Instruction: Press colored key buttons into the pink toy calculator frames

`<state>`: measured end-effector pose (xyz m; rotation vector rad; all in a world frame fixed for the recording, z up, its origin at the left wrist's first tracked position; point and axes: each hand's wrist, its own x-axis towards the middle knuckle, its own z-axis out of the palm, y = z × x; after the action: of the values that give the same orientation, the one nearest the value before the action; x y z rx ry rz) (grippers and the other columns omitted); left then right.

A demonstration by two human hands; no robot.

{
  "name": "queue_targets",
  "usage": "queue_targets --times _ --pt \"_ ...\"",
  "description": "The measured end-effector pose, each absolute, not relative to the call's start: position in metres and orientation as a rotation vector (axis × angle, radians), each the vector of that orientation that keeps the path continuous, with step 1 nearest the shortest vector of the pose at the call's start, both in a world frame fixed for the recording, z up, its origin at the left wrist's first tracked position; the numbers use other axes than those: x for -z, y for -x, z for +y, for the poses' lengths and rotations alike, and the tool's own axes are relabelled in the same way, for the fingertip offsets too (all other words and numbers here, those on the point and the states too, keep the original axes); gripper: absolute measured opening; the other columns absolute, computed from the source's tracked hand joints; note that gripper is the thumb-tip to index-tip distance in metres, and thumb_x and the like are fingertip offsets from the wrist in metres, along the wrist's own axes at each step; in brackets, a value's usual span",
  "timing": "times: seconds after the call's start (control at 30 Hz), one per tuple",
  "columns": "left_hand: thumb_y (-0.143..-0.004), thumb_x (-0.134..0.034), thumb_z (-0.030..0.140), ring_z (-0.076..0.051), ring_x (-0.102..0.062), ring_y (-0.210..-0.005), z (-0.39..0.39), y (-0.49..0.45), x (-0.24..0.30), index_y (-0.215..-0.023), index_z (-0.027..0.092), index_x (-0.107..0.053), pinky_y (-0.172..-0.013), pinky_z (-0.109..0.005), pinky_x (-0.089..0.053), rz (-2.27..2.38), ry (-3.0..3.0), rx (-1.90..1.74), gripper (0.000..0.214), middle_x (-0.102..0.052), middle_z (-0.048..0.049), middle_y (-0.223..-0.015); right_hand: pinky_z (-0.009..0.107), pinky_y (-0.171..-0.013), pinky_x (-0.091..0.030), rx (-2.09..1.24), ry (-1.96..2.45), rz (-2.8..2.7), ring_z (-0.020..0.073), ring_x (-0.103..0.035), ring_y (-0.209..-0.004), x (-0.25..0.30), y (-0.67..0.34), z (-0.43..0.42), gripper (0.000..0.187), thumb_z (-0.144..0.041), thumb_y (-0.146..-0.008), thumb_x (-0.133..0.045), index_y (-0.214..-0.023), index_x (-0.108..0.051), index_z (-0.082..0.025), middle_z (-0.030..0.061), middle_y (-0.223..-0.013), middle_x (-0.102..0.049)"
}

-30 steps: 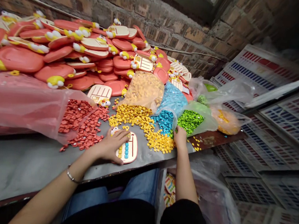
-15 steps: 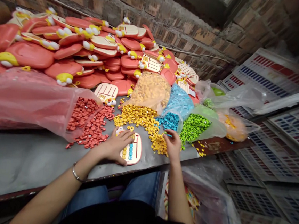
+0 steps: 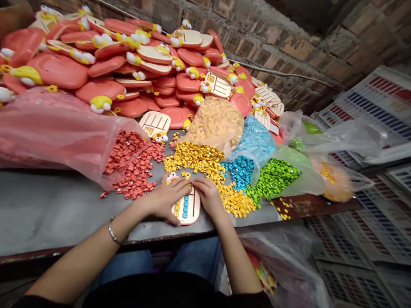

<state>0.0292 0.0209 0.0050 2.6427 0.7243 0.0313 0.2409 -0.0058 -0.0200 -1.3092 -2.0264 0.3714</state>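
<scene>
A cream toy board [image 3: 193,214] with a red rim and a duck-like head lies flat near the table's front edge. Yellow and blue pieces sit in two of its rows. My left hand [image 3: 165,199] spans the board's left part, fingers across its top and thumb at the lower edge, gripping it. Over the upper right of the board, my right hand [image 3: 209,196] has its fingertips pressed together; whatever is between them is hidden. Close around the board are loose yellow pieces [image 3: 237,200], red pieces [image 3: 135,176], blue pieces [image 3: 240,170] and green pieces [image 3: 275,175].
Red-backed toy boards [image 3: 126,70] are heaped along the brick wall [image 3: 238,27]. Bags lie behind the loose pieces: a large pink-red bag [image 3: 49,135], a yellow one [image 3: 217,121] and a blue one [image 3: 253,136]. Printed sheets [image 3: 382,102] are stacked at the right.
My right hand has moved left from the yellow and green pieces to the board; a small bluish piece showed at its fingertips earlier. My left hand stays on the board. The view has shifted slightly.
</scene>
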Motion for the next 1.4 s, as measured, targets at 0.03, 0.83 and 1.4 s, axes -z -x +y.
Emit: queue_targets --times 0.03,0.83,1.4 --pt "-0.064 -0.068 0.067 -0.038 -0.019 -0.143 0.021 -0.029 -0.005 -0.135 0.020 -0.041 -0.110 -0.067 0.006 0.725 -2.641 -0.035 0.090 -0.026 -0.0178 -0.155 0.040 -0.091 -0.051 -0.359 1.302 -2.056 0.0207 -0.063 -0.100 0.020 -0.241 -0.008 0.027 -0.013 -0.091 -0.054 -0.108 -0.071 -0.024 0.0082 -0.108 -0.070" --pt "-0.064 -0.068 0.065 -0.038 -0.017 -0.144 0.022 -0.029 -0.006 -0.138 0.022 -0.039 -0.110 -0.065 0.007 0.730 -2.619 -0.002 0.090 -0.023 -0.0169 -0.156 0.042 -0.086 -0.050 -0.273 1.452 -1.973 0.0242 -0.059 -0.097 0.024 -0.233 -0.005 0.015 -0.016 -0.090 -0.057 -0.090 -0.071 -0.022 0.0077 -0.090 -0.066" --pt "-0.058 -0.074 0.065 -0.039 -0.017 -0.144 0.024 -0.028 -0.004 -0.137 0.025 -0.041 -0.110 -0.066 0.007 0.750 -2.603 0.050 0.095 -0.019 -0.0133 -0.159 0.039 -0.087 -0.045 0.159 2.140 -1.496 0.0259 -0.058 -0.093 0.016 -0.376 -0.045 0.023 -0.014 -0.083 -0.050 -0.093 -0.071 -0.016 0.0127 -0.097 -0.066"
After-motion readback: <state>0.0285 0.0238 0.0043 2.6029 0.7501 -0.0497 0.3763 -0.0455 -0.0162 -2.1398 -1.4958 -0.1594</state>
